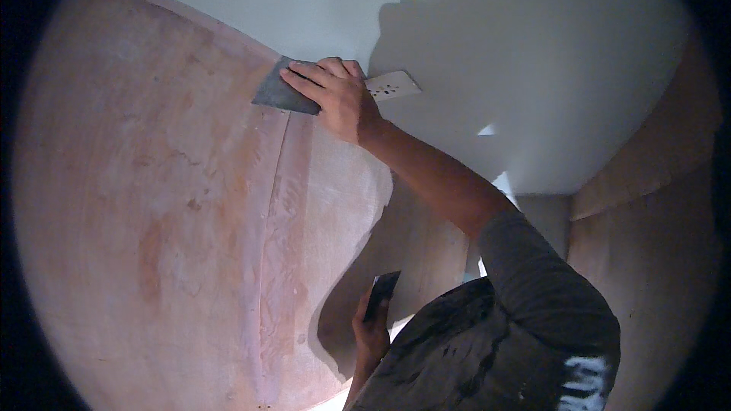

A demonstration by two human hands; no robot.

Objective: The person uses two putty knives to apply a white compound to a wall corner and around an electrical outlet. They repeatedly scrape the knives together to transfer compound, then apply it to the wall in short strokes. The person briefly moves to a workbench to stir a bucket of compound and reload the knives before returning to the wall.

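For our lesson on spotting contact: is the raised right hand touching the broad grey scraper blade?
Touching. The head view shows the right hand with its fingers lying across the face of the grey scraper blade.

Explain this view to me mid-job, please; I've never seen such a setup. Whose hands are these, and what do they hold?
There is no machine: a person works bare-handed, wearing a wide fisheye camera on the head, so edges bend. The dark T-shirt below is the wearer's own. The right hand grips a broad grey putty knife near where the wood-toned wall panel meets the white ceiling. Lower, the left hand holds a small dark flat blade. Pinkish smears, possibly filler, line the panel's vertical seam.
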